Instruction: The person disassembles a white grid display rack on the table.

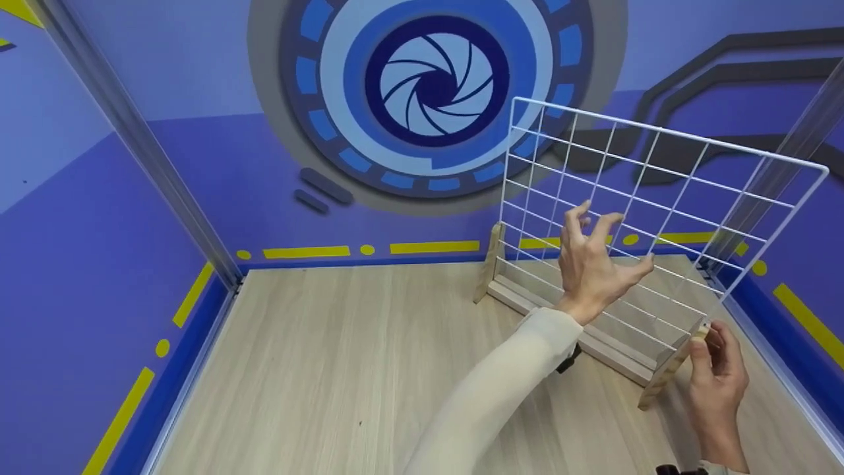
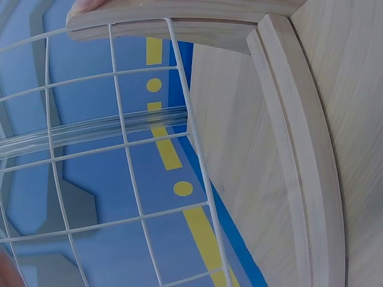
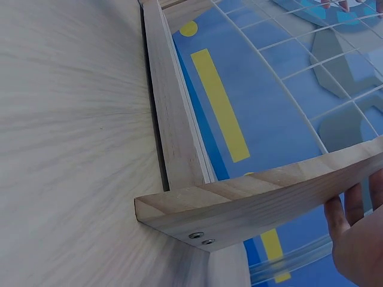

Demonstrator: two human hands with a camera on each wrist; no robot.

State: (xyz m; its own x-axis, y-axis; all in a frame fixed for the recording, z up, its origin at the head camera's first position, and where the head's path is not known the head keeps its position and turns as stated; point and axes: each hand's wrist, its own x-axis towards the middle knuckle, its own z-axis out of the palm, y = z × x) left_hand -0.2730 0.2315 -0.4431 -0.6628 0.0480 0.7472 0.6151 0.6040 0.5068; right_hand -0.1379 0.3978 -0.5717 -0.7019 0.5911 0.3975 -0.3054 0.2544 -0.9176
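Observation:
A white wire grid panel (image 1: 659,191) stands tilted in a wooden base made of a grooved rail (image 1: 593,346) and two end posts. My left hand (image 1: 587,264) is at the middle of the panel, fingers spread and bent toward the wires; whether they press on them I cannot tell. At the near right end, my right hand (image 1: 719,382) holds the upper part of the wooden end post (image 1: 672,369), thumb on one side and fingers on the other. Its fingers (image 3: 338,218) lie along that post in the right wrist view. The far post (image 1: 488,264) stands untouched.
A pale wood-grain tabletop (image 1: 316,369) lies under the stand. Blue patterned walls (image 1: 198,178) enclose it at the back and both sides, with metal corner profiles (image 1: 145,145). Two screw heads (image 3: 196,235) show low on the near post.

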